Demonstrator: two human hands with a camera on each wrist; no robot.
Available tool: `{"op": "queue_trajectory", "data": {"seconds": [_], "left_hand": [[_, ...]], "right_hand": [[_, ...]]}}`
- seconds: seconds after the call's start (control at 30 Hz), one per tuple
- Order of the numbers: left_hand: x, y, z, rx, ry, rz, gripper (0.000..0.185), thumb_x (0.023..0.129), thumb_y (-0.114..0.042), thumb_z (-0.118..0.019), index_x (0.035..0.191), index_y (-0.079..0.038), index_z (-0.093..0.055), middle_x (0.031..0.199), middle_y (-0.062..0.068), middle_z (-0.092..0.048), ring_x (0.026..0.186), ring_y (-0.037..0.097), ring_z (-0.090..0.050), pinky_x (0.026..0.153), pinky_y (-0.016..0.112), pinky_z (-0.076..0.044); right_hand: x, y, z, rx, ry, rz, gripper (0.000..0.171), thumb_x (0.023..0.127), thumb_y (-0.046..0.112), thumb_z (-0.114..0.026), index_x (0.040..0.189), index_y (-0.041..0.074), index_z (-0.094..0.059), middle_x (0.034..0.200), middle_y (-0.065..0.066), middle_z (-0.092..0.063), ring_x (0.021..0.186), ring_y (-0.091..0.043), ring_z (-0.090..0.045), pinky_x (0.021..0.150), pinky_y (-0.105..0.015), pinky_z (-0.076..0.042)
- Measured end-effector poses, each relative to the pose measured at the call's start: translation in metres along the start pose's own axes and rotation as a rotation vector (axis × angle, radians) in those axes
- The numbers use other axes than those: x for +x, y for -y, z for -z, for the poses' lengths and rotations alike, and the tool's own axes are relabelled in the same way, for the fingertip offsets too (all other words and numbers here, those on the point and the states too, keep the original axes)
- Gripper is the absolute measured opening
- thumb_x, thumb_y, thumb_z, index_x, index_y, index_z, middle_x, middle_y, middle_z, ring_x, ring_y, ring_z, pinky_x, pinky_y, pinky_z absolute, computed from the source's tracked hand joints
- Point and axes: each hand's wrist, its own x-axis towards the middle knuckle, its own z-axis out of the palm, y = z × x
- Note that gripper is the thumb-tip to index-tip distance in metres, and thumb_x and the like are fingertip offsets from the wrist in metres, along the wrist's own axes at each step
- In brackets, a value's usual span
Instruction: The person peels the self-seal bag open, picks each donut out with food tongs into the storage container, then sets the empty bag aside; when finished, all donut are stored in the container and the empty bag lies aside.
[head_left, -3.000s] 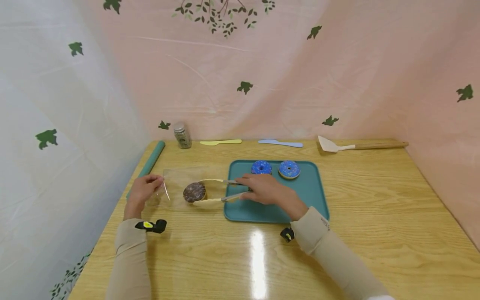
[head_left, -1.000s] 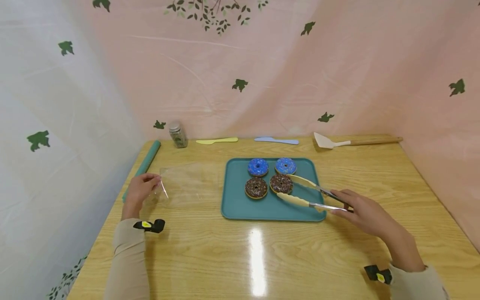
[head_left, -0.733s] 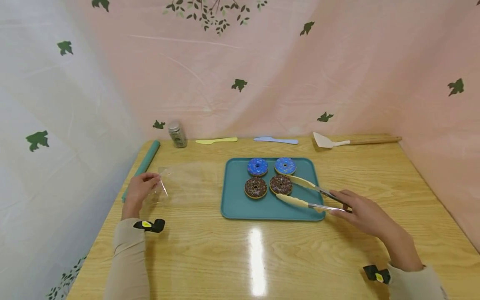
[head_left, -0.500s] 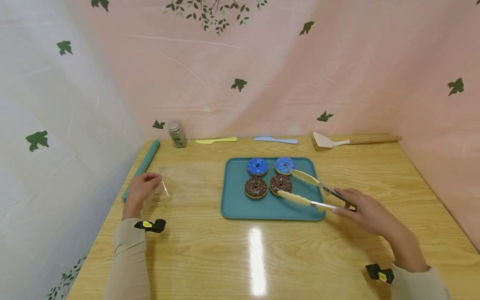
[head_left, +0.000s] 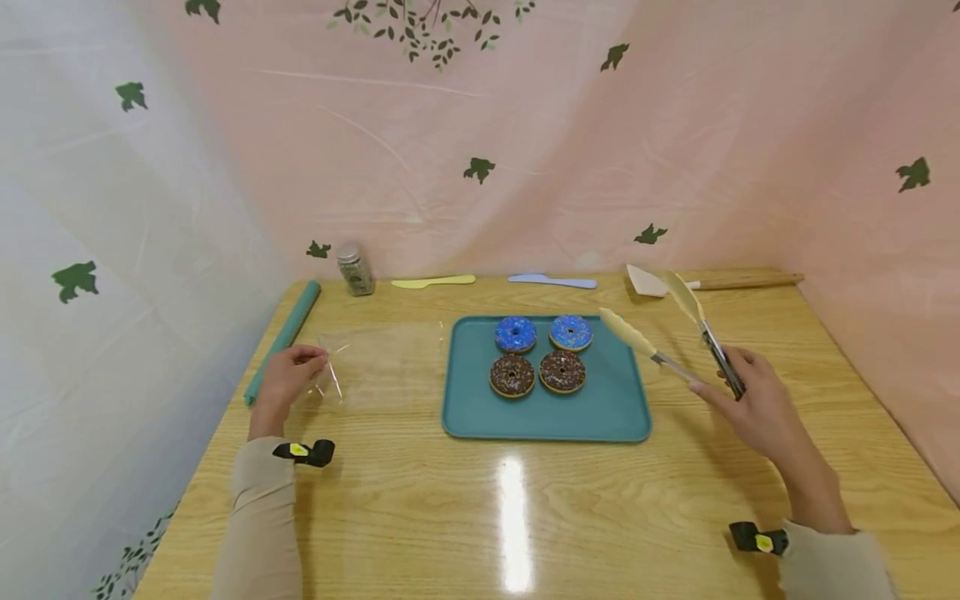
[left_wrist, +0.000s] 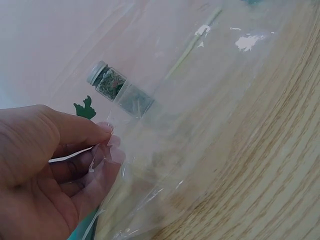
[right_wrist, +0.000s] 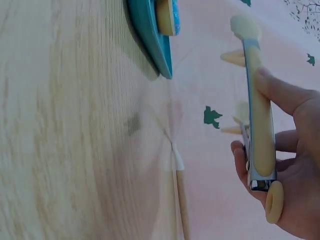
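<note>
clear plastic bag mouth is being pinched up by left hand for loading; cream-tipped metal tongs are being gripped, tips apart, empty, by right hand beside teal tray.

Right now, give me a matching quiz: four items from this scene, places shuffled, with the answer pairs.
Items:
1. tongs
2. clear bag
3. chocolate donuts
4. spatula

Places:
A. near row of the tray
B. pinched at its corner by the left hand
C. far edge of the table, by the wall
D. held open in the right hand, off the tray

Pairs: 1-D, 2-B, 3-A, 4-C
</note>
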Motion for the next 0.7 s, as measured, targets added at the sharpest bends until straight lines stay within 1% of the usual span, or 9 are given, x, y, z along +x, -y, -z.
{"op": "queue_trajectory", "data": {"seconds": [0.07,0.13,0.23,0.3,0.37,0.4,0.47,0.57,0.7], "left_hand": [[0.001,-0.001,0.0,0.0,0.001,-0.002,0.034,0.097,-0.021,-0.057,0.118,0.005,-0.061,0.094,0.004,-0.062,0.081,0.007,-0.058,0.069,0.018,-0.05],[0.001,-0.003,-0.001,0.005,0.003,-0.001,0.033,0.097,-0.02,-0.057,0.118,0.005,-0.061,0.095,0.005,-0.063,0.081,0.006,-0.058,0.069,0.017,-0.05],[0.002,-0.005,-0.001,0.012,0.013,0.009,0.031,0.098,-0.02,-0.055,0.118,0.004,-0.061,0.099,0.007,-0.063,0.082,0.006,-0.058,0.069,0.017,-0.05],[0.002,-0.005,-0.002,0.014,0.014,0.011,0.032,0.098,-0.02,-0.055,0.119,0.004,-0.06,0.1,0.008,-0.063,0.083,0.007,-0.059,0.069,0.016,-0.049],[0.003,-0.006,-0.002,0.014,0.011,0.015,0.032,0.098,-0.021,-0.055,0.119,0.003,-0.06,0.1,0.009,-0.062,0.084,0.009,-0.059,0.068,0.016,-0.049],[0.003,-0.006,-0.003,0.015,0.01,0.016,0.032,0.098,-0.021,-0.055,0.119,0.003,-0.06,0.1,0.01,-0.062,0.084,0.01,-0.059,0.068,0.016,-0.049],[0.003,-0.006,-0.004,0.018,0.001,0.013,0.033,0.098,-0.021,-0.055,0.119,0.003,-0.06,0.1,0.011,-0.062,0.084,0.01,-0.059,0.067,0.015,-0.048],[0.003,-0.006,-0.004,0.032,-0.008,0.004,0.032,0.098,-0.022,-0.055,0.118,0.003,-0.061,0.102,0.013,-0.062,0.082,0.008,-0.059,0.067,0.015,-0.048],[0.003,-0.006,-0.005,0.052,-0.008,-0.016,0.033,0.098,-0.023,-0.056,0.119,0.002,-0.061,0.106,0.016,-0.062,0.085,0.011,-0.062,0.069,0.016,-0.049]], "right_hand": [[0.0,-0.003,-0.001,-0.006,-0.029,-0.034,0.073,0.093,0.033,-0.063,0.143,-0.009,-0.032,0.127,-0.041,-0.037,0.088,-0.044,-0.046,0.063,-0.051,-0.04],[0.0,-0.005,-0.002,-0.011,-0.043,-0.077,0.074,0.094,0.036,-0.061,0.143,-0.012,-0.031,0.126,-0.042,-0.037,0.088,-0.044,-0.045,0.064,-0.052,-0.04],[0.0,-0.008,-0.005,0.011,-0.06,-0.162,0.075,0.095,0.039,-0.057,0.139,-0.016,-0.032,0.126,-0.046,-0.035,0.097,-0.052,-0.043,0.068,-0.059,-0.039],[-0.001,-0.01,-0.007,0.029,-0.077,-0.22,0.069,0.095,0.041,-0.056,0.13,-0.017,-0.041,0.122,-0.045,-0.037,0.098,-0.052,-0.041,0.069,-0.059,-0.037],[-0.001,-0.012,-0.008,0.029,-0.088,-0.272,0.066,0.095,0.043,-0.056,0.121,-0.017,-0.044,0.118,-0.043,-0.038,0.096,-0.051,-0.041,0.066,-0.055,-0.037],[-0.001,-0.013,-0.009,0.022,-0.089,-0.294,0.067,0.095,0.044,-0.055,0.12,-0.018,-0.043,0.116,-0.042,-0.038,0.094,-0.049,-0.04,0.066,-0.054,-0.036],[-0.001,-0.016,-0.01,0.008,-0.084,-0.341,0.07,0.094,0.046,-0.055,0.118,-0.019,-0.042,0.113,-0.041,-0.038,0.092,-0.048,-0.041,0.065,-0.053,-0.037],[-0.001,-0.019,-0.011,-0.007,-0.069,-0.398,0.08,0.094,0.048,-0.055,0.127,-0.023,-0.035,0.116,-0.044,-0.035,0.094,-0.052,-0.041,0.07,-0.058,-0.038],[-0.001,-0.022,-0.012,-0.003,-0.068,-0.449,0.079,0.093,0.047,-0.056,0.124,-0.023,-0.035,0.115,-0.043,-0.035,0.093,-0.05,-0.04,0.071,-0.058,-0.038]]}}
